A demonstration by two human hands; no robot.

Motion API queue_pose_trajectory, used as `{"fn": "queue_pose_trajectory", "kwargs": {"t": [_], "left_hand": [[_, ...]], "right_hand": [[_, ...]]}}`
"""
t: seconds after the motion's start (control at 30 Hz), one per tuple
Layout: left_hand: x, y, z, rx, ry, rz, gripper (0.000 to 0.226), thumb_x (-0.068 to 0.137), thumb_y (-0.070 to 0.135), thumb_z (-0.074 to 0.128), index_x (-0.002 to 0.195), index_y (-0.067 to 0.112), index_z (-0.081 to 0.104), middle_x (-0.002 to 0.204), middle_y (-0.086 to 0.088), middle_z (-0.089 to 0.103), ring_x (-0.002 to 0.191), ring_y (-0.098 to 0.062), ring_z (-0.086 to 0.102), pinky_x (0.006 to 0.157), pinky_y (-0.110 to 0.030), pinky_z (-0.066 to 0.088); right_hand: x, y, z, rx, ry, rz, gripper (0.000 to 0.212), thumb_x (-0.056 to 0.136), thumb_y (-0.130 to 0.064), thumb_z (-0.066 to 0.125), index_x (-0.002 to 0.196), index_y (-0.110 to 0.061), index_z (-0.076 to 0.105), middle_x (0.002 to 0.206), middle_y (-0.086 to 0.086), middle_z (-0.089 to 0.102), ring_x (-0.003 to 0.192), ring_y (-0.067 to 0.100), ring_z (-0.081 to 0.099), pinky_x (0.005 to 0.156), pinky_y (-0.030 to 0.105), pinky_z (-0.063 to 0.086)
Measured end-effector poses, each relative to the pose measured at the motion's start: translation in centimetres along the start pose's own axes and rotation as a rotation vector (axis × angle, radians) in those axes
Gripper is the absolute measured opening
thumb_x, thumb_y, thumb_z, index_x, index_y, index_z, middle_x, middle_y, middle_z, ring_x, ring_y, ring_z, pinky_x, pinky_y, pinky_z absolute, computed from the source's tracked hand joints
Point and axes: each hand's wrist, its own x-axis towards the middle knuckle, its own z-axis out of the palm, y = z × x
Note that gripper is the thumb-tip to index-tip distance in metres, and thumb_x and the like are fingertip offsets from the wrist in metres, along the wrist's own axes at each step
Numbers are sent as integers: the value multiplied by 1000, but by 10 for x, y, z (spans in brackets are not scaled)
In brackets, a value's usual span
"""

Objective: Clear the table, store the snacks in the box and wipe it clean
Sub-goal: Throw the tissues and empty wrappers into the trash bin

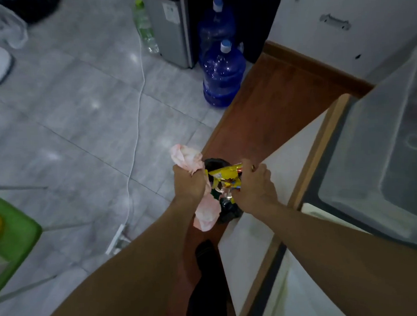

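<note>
Yellow wrapper (224, 175) just above black bag (227, 209), pinched in my right hand (254, 191), fingers curled, arm stretched forward. Left hand (188, 183) at the black bag's left edge, fist gripping pink bag (188, 156). Clear box (385, 147) well right of the black bag.
</note>
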Motion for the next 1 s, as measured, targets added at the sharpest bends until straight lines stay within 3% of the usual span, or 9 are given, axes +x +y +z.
{"fn": "queue_pose_trajectory", "kwargs": {"t": [0.17, 0.3, 0.4, 0.5, 0.53, 0.63, 0.73, 0.9, 1.0], "left_hand": [[58, -61, 33, -24, -21, -85, 18, 90, -4, 50, 105, -9, 58, 93, -23, 64, 83, -28, 66, 64, -27, 53], [90, -112, 58, 1, -30, -128, 26, 89, -4, 53, 83, 20, 55, 77, 2, 57, 67, -3, 53, 46, -6, 42], [115, -145, 74, -34, -52, -216, 16, 92, 4, 58, 100, 16, 51, 89, 3, 57, 79, -8, 56, 57, -15, 46], [137, -171, 88, -72, -63, -286, 20, 92, 12, 61, 89, 24, 46, 87, 6, 53, 81, -9, 55, 58, -18, 43], [141, -179, 92, -83, -69, -314, 16, 91, 17, 63, 96, 21, 48, 89, 5, 54, 83, -10, 56, 60, -20, 44], [147, -194, 94, -56, -127, -398, 58, 89, 26, 66, 135, 10, 35, 102, 5, 54, 87, -11, 56, 67, -27, 47], [152, -205, 93, 31, -263, -399, 70, 88, 21, 66, 147, 11, 32, 136, -9, 53, 116, -28, 56, 95, -44, 50], [148, -215, 83, 376, -451, -282, 63, 94, 28, 54, 151, 19, 30, 151, -8, 41, 125, -24, 46, 93, -32, 37], [145, -218, 75, 503, -475, -222, 62, 97, 30, 48, 154, 21, 27, 158, -9, 31, 139, -28, 36, 107, -34, 31]], "right_hand": [[52, 7, 58, -35, -37, 124, 77, 84, -36, 75, 139, -18, 24, 136, 20, 34, 124, 35, 37, 91, 43, 49], [84, 16, 107, -89, -85, 204, 84, 80, -33, 79, 140, -19, 21, 135, 19, 35, 121, 33, 38, 86, 40, 48], [100, 24, 141, -116, -120, 233, 90, 78, -34, 80, 142, -22, 19, 135, 18, 34, 121, 32, 38, 84, 39, 47], [115, 29, 172, -114, -131, 255, 90, 79, -37, 79, 145, -24, 17, 139, 19, 31, 126, 33, 36, 92, 41, 48], [119, 31, 179, -114, -138, 259, 91, 80, -38, 77, 147, -24, 16, 142, 19, 30, 128, 34, 34, 95, 43, 47], [127, 36, 196, -98, -198, 251, 97, 83, -42, 73, 153, -25, 7, 147, 23, 26, 132, 37, 30, 101, 44, 40], [129, 40, 204, -55, -276, 219, 95, 89, -29, 67, 157, -29, 2, 152, 23, 25, 137, 39, 27, 110, 44, 35], [124, 41, 206, -44, -326, 176, 86, 92, -22, 63, 157, -32, 7, 151, 14, 32, 137, 35, 32, 107, 46, 41], [121, 39, 203, -53, -324, 154, 84, 91, -21, 63, 156, -31, 12, 148, 13, 35, 135, 35, 34, 103, 45, 42]]}}
